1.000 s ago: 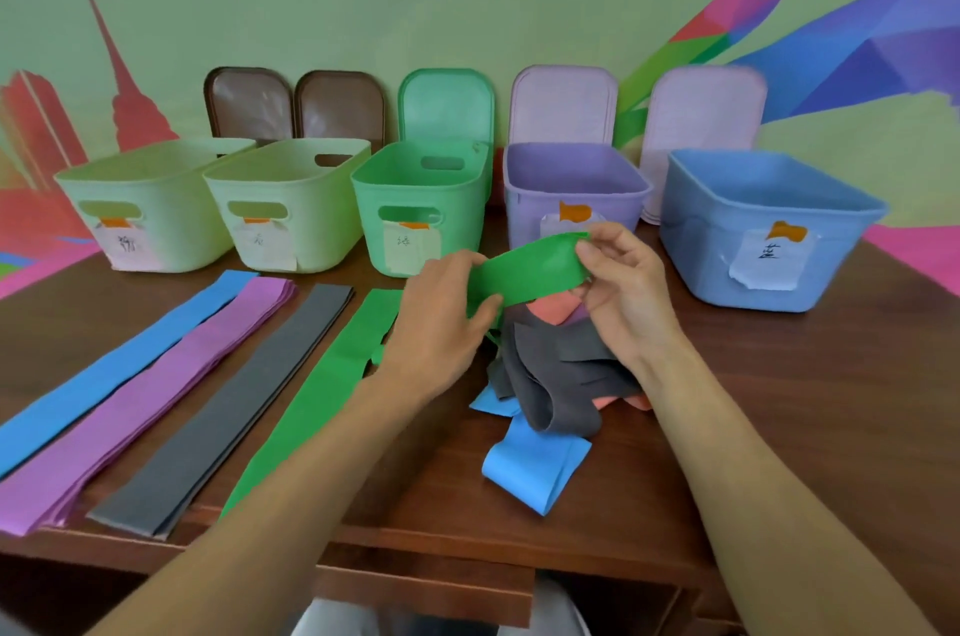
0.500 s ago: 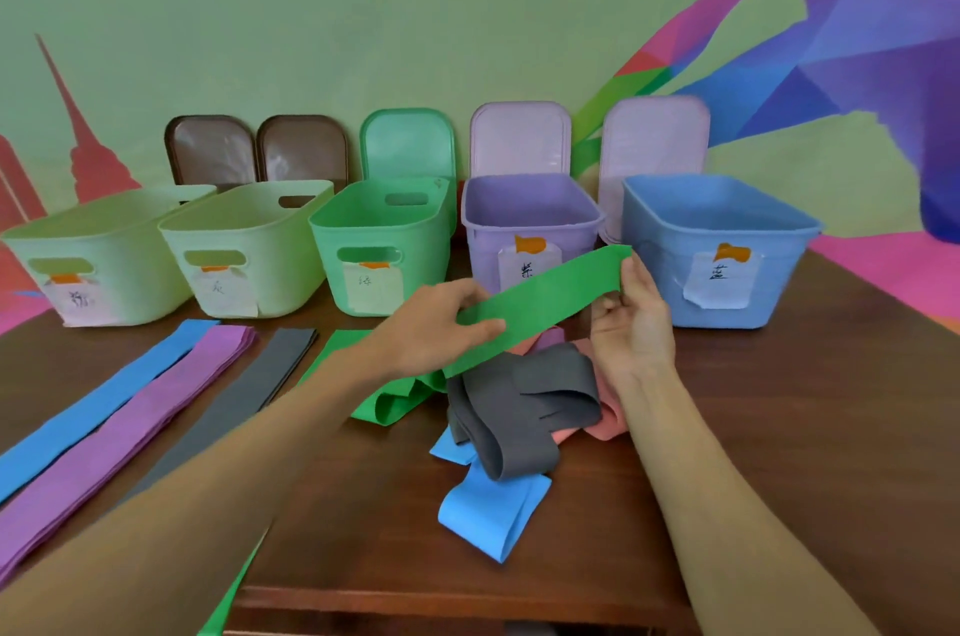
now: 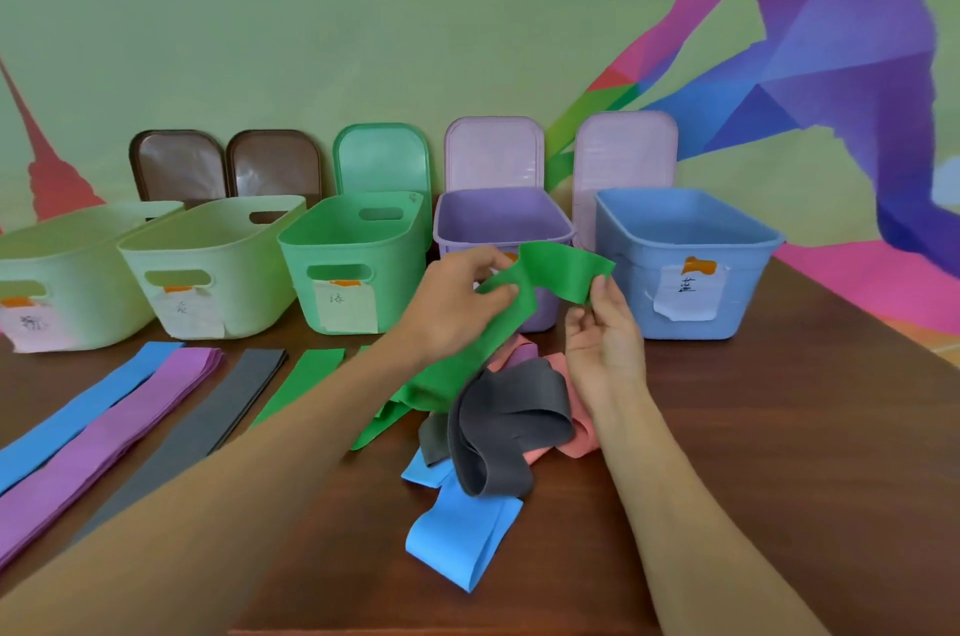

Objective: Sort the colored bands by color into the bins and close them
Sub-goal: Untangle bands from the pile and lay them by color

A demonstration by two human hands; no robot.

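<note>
Two hands are being used on one green band (image 3: 558,269). It is being gripped part-way along by the left hand (image 3: 457,308), whose fingers are curling round the strip, while its upper end is being pinched between thumb and fingertips of the right hand (image 3: 605,344); neither hand is being spread wide. The band is being held up in the air in front of the purple bin (image 3: 501,224), between the green bin (image 3: 358,245) and the blue bin (image 3: 685,240). Its lower length is trailing down to the table (image 3: 753,453), where it is lying against a tangled pile: a grey band (image 3: 506,422), a salmon band (image 3: 571,451) and a blue band (image 3: 462,531).

The material is being judged light, limp and thin: it is sagging and creasing between the two grips and is offering no stiffness of its own. Little force is being called for; a flat pinch across the width, near an end or at mid-length, is being judged enough. Since the tail is touching the pile, it is probably best gathered up or lifted clear before being carried to the green bin, lest a neighbouring loop be dragged along. Four rows of sorted strips (image 3: 197,422) are lying flat at the left of the table, and the lids (image 3: 382,159) are leaning against the wall (image 3: 260,37), every bin standing open.
</note>
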